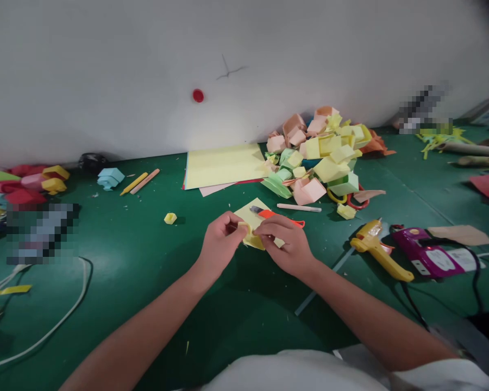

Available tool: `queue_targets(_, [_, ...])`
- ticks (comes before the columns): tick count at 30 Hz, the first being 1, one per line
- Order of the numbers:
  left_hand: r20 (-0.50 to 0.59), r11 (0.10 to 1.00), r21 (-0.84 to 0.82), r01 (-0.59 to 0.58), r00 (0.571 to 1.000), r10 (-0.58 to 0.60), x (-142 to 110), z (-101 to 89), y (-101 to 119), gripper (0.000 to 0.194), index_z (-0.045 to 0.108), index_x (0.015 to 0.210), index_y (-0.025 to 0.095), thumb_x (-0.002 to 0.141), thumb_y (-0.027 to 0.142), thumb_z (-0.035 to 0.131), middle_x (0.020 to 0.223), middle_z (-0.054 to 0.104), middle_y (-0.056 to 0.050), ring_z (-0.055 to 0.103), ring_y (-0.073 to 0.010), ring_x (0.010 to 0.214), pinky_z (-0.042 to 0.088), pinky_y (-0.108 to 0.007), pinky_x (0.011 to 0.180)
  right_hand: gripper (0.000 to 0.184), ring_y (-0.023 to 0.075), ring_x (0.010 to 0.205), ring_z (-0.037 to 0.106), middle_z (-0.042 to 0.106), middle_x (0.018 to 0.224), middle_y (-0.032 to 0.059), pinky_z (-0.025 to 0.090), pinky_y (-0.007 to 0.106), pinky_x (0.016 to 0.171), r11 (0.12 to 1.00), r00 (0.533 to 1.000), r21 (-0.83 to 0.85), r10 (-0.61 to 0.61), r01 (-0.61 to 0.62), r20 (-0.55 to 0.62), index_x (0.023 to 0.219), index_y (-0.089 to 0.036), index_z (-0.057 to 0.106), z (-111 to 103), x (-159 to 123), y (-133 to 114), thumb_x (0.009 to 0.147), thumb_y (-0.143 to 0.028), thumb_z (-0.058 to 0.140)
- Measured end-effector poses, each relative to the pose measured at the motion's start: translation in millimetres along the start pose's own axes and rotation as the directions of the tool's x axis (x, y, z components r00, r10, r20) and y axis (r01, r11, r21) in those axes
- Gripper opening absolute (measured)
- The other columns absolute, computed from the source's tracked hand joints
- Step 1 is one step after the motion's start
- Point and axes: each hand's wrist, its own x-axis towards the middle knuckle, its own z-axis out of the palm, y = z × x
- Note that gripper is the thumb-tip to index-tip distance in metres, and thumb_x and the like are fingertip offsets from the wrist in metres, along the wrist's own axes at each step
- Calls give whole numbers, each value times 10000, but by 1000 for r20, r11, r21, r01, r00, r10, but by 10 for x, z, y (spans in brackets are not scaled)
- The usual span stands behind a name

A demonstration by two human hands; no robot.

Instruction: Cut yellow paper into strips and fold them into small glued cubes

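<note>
Between my two hands is a small folded piece of yellow paper point(243, 227). My left hand point(222, 239) pinches it between thumb and fingers. On its other side, my right hand point(287, 241) has its fingertips closed at the paper's edge; what exactly they grip is partly hidden. Beneath the hands lies a yellow paper sheet point(257, 206). An orange utility knife point(266, 213) rests on that sheet, partly behind my right hand. A white pen point(299, 208) lies just beyond. To the left sits a little yellow folded paper cup point(170, 218).
Folded paper pieces point(330, 149) are heaped at the back, beside stacked sheets point(224, 165). On the right are a yellow glue gun point(381, 250), its glue stick point(324, 282) and a purple power strip point(430, 252). Two markers point(139, 182) and a white cable point(71, 315) lie left.
</note>
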Motion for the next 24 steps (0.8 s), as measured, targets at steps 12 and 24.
queue_targets(12, [95,868,381,-317,948,305,-124,46,30,137,712,992,223,914,270,611,997,707,-27,638,-163,856,492,-251,677,250,150,637,632,699,831,6,539,271,591,984,985,-105,129,-141,-114,1066,-248,609,61,-15,-1,832,-157,621])
queue_targets(24, [38,999,43,-34,999,32,26,77,-81,317,748,999,227,696,151,695,1031,693,-41,648,-182,866,503,-266,706,208,174,687,643,729,889,22,537,301,631,978,984,-154,119,-139,-129,1057,-261,645,28,-7,23,863,-188,627])
